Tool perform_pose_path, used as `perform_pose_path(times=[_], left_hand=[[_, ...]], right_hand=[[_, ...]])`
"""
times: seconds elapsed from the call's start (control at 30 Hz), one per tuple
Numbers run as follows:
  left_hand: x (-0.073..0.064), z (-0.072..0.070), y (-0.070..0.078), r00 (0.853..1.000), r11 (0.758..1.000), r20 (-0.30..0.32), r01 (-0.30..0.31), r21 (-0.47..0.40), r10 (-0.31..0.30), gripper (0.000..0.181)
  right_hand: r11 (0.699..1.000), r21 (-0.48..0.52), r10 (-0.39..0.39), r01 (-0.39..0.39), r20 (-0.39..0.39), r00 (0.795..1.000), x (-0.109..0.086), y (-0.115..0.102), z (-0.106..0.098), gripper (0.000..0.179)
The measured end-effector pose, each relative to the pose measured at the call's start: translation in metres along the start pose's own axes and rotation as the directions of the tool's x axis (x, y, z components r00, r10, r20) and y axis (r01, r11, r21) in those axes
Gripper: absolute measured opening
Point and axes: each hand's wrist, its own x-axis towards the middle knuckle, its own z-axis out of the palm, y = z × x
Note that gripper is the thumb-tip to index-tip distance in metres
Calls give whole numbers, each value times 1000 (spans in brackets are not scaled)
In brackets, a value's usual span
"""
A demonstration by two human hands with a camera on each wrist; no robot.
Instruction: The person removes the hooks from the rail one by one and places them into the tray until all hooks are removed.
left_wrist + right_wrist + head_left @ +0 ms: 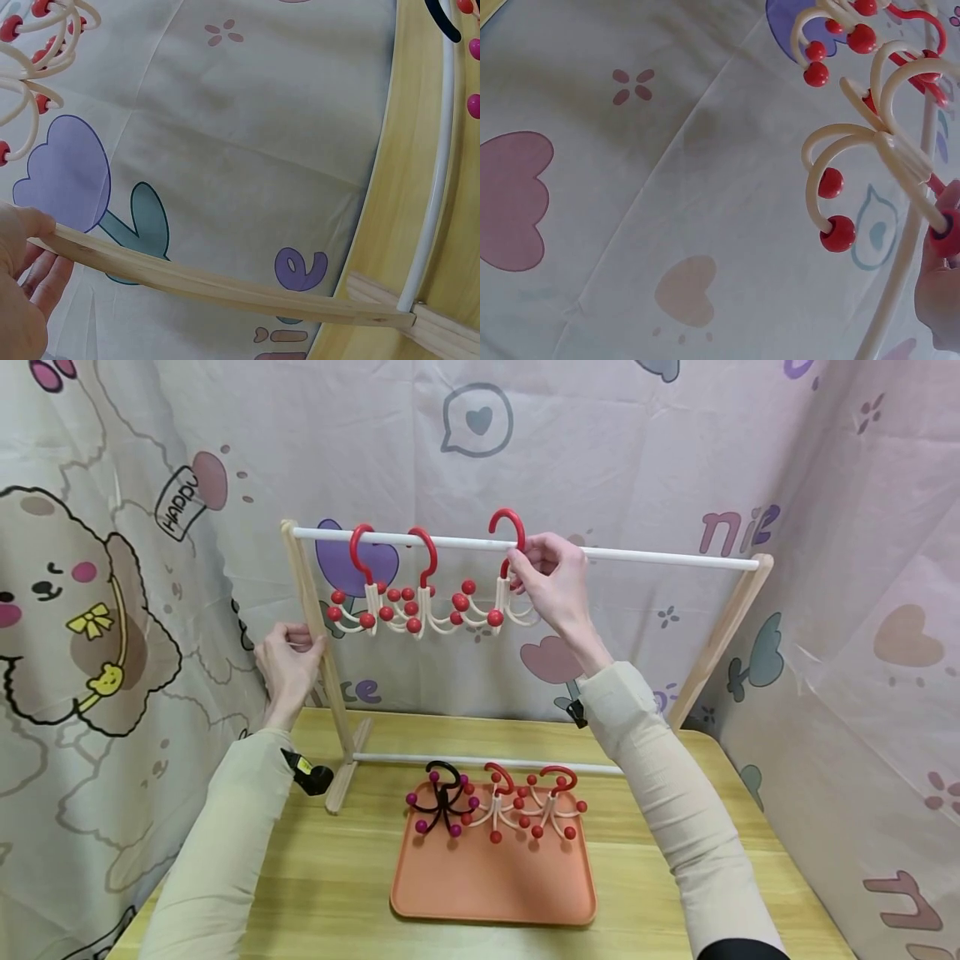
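Note:
My right hand (555,575) pinches the red hook of a cream multi-arm hanger (502,597) with red ball tips, right at the white top rail (637,555). The hook's curve rises above the rail. In the right wrist view, this hanger's curved arms (889,139) spread near the hand (939,300), which is partly out of frame. Two similar hangers (372,606) (424,610) hang by their hooks further left on the rail. My left hand (288,664) grips the rack's left wooden post (333,693), thumb and fingers on either side of the post (225,289) in the left wrist view.
On the wooden table (322,877) an orange tray (495,893) holds one black hanger (444,799) with purple tips and two cream hangers (496,810) (552,806) with red hooks. The rack's lower white bar (465,762) runs behind it; its right post (720,643) stands beyond my right arm.

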Motion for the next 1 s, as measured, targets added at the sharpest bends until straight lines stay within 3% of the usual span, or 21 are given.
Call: perform_pose_path(times=[0.3, 0.57, 1.0], left_hand=[[0, 0, -1, 1000, 1000, 6, 6, -6, -6, 29], [0, 1, -1, 1000, 1000, -1, -6, -7, 6, 28], [0, 3, -2, 1000, 1000, -2, 4, 1, -4, 29]], right_hand=[[998, 58, 19, -17, -19, 1000, -7, 1, -8, 17], [992, 105, 66, -68, 27, 997, -26, 5, -16, 11], [982, 87, 145, -167, 220, 965, -84, 20, -6, 8]])
